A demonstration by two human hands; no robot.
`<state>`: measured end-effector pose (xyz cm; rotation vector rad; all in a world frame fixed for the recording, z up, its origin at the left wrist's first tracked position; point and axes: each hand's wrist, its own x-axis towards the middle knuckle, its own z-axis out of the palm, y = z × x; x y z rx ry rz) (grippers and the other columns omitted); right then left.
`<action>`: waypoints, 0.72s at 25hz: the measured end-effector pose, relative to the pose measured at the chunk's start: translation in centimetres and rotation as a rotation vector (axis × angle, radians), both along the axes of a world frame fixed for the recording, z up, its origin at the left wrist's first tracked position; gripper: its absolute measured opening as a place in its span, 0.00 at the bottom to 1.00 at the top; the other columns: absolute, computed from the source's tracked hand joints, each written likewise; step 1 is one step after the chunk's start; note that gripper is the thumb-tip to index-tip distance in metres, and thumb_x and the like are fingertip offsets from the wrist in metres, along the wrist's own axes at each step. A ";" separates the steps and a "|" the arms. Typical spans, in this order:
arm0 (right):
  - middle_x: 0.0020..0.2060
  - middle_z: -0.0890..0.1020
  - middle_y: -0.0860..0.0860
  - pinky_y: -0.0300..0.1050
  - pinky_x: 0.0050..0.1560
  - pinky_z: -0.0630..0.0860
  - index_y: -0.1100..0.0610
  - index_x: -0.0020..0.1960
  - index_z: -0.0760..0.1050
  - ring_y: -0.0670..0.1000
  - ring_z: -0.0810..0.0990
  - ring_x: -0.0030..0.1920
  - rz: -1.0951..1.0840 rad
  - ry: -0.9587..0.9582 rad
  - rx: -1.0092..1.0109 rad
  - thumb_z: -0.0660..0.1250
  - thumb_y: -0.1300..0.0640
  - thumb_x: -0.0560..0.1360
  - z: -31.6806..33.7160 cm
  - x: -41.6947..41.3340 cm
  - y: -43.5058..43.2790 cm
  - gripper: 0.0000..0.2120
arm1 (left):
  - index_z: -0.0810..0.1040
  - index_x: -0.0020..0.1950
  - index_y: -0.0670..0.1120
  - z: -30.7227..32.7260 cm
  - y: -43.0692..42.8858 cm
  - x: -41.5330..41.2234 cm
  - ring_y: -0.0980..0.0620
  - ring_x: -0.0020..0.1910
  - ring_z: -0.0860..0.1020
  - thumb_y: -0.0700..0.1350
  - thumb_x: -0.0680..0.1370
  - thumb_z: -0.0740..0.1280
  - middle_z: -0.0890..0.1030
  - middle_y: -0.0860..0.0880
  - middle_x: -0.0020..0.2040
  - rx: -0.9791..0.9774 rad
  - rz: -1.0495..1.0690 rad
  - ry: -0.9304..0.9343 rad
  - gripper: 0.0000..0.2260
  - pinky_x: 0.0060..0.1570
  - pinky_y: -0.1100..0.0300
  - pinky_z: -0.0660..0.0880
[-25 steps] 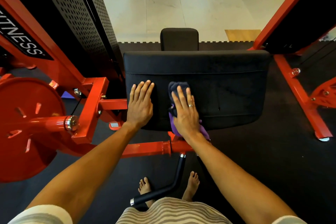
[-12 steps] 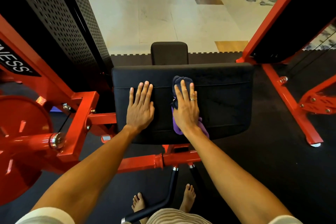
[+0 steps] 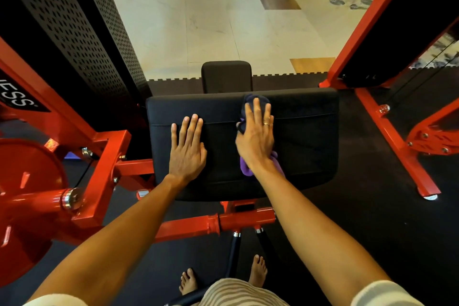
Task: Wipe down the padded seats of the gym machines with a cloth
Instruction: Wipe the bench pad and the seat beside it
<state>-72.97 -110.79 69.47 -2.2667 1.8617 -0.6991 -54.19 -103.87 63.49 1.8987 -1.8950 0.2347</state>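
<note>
Black padded seat [image 3: 303, 146] level; purple cloth [image 3: 244, 169] bunched mid-seat

Red plate [image 3: 27, 189] left, perforated black shroud [image 3: 82, 32] above it, red frame [image 3: 397, 146] right, black mat [image 3: 360, 218] underneath, tile floor [image 3: 211, 27] beyond.

pressing right hand [image 3: 255, 139] forward over padded seat [image 3: 305, 146], away from wrist | carrying cloth [image 3: 246, 169] along under palm, dark end bunching just beyond fingertips [image 3: 257, 104] at pad's far edge | crossing stitched seam [image 3: 305, 115] with fingers | drawing ahead of left hand [image 3: 187, 151], roughly level with it a second ago
</note>
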 end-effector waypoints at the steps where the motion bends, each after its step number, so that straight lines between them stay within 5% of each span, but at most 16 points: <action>1: 0.82 0.57 0.53 0.60 0.80 0.53 0.55 0.80 0.62 0.61 0.49 0.82 0.044 0.038 -0.040 0.70 0.50 0.78 -0.3 0.6 0.4 0.35 | 0.56 0.82 0.41 0.2 -0.2 -0.2 0.44 0.82 0.49 0.47 0.80 0.55 0.54 0.44 0.83 -0.001 -0.007 0.005 0.30 0.79 0.39 0.44; 6: 0.83 0.52 0.49 0.58 0.80 0.54 0.51 0.82 0.57 0.57 0.48 0.83 0.223 0.178 -0.112 0.65 0.39 0.77 -3.3 -4.6 3.1 0.39 | 0.55 0.82 0.42 2.1 -3.3 -1.8 0.46 0.82 0.49 0.48 0.82 0.56 0.54 0.44 0.83 0.004 -0.092 0.023 0.29 0.80 0.40 0.45; 9: 0.83 0.51 0.51 0.60 0.79 0.57 0.51 0.83 0.55 0.59 0.49 0.82 0.110 0.161 -0.081 0.68 0.43 0.77 -2.9 -8.5 0.9 0.40 | 0.53 0.83 0.42 1.9 -3.9 -2.4 0.46 0.82 0.48 0.49 0.82 0.55 0.52 0.44 0.83 0.002 -0.058 -0.020 0.30 0.79 0.39 0.47; 13: 0.83 0.51 0.51 0.60 0.78 0.61 0.55 0.82 0.57 0.60 0.46 0.82 -0.054 -0.095 -0.009 0.71 0.52 0.78 0.4 -4.6 -2.6 0.38 | 0.54 0.82 0.40 1.6 -4.2 -2.8 0.44 0.82 0.49 0.48 0.81 0.55 0.53 0.43 0.83 -0.030 -0.042 -0.044 0.31 0.79 0.38 0.48; 18: 0.83 0.53 0.51 0.59 0.79 0.60 0.56 0.82 0.57 0.59 0.46 0.83 0.227 0.043 -0.093 0.75 0.53 0.74 -1.0 -1.8 0.1 0.43 | 0.56 0.82 0.38 2.4 -5.4 -4.1 0.43 0.82 0.51 0.46 0.81 0.54 0.55 0.41 0.82 -0.033 -0.076 -0.023 0.29 0.79 0.39 0.47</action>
